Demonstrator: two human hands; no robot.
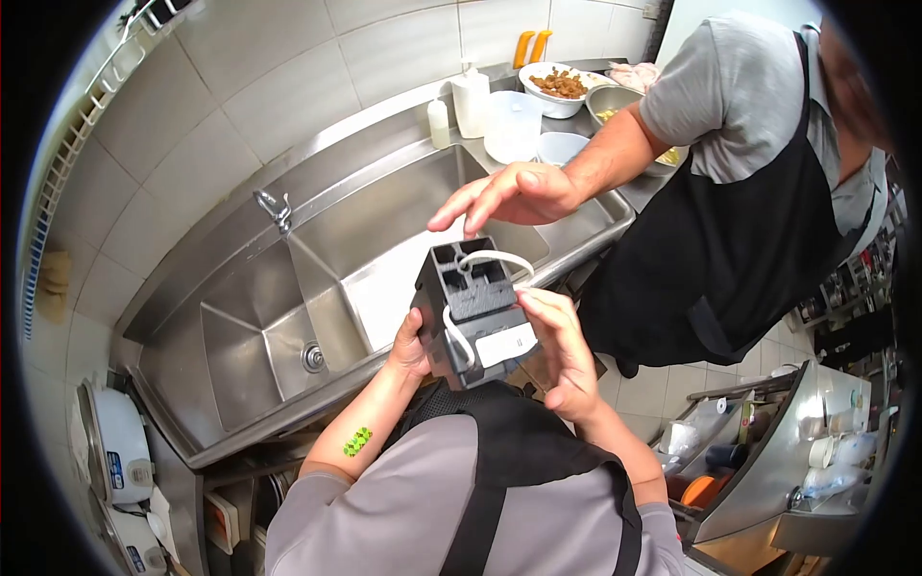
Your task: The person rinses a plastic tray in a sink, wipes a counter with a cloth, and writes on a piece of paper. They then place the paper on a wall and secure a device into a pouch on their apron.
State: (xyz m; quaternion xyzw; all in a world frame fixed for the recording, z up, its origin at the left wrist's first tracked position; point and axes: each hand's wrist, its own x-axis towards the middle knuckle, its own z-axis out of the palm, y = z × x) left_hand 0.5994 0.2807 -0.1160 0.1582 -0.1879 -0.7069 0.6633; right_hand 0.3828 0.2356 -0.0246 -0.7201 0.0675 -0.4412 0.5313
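Observation:
A black box-shaped device (480, 312) with open compartments, a white cable looped over it and a white label is held up in front of my chest. My left hand (411, 346) grips its left side, with the thumb up along the edge. On the right, my right hand (562, 350) has its fingertips at the device's side, fingers extended and apart from the thumb; its contact with the device is slight. Just above the device, a co-worker's hand (523, 197) reaches in with fingers stretched out.
Behind the device is a steel double sink (259, 336) with a faucet (276, 209). Bottles, a clear container (512, 125) and a bowl of food (557, 86) stand at the back. A co-worker in a black apron (672, 259) stands at the right.

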